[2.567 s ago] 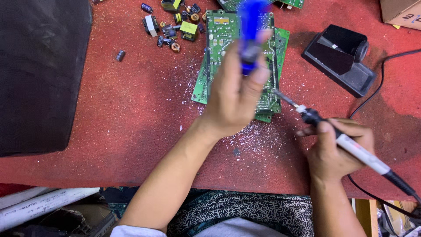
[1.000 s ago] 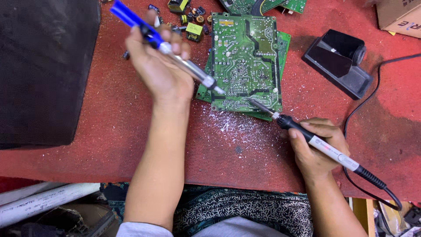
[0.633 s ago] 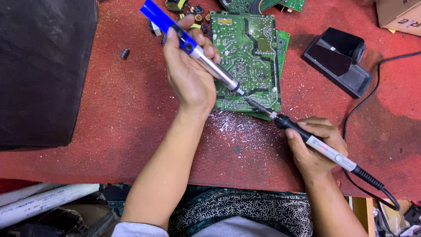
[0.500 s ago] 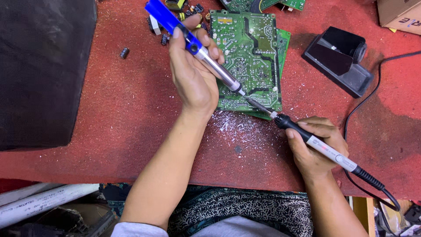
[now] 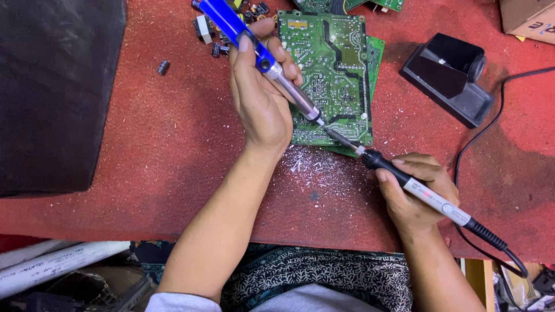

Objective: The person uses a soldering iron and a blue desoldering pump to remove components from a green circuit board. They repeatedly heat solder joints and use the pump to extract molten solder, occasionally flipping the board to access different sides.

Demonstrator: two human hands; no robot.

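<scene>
a single head-worn camera looks almost straight down from above the person's own chest, close over the red work surface [image 5: 144,144]. forearms enter from the bottom edge (lap visible below), and the far side of the bench lies at the top.

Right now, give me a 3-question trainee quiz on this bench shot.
1. True or false: the left hand holds the blue pump.
2. Which tool does the right hand hold? A) tweezers B) iron C) brush
3. Fill in: both tool tips meet near the lower edge of the green ____.

Key: 1 true. 2 B. 3 board.
</scene>
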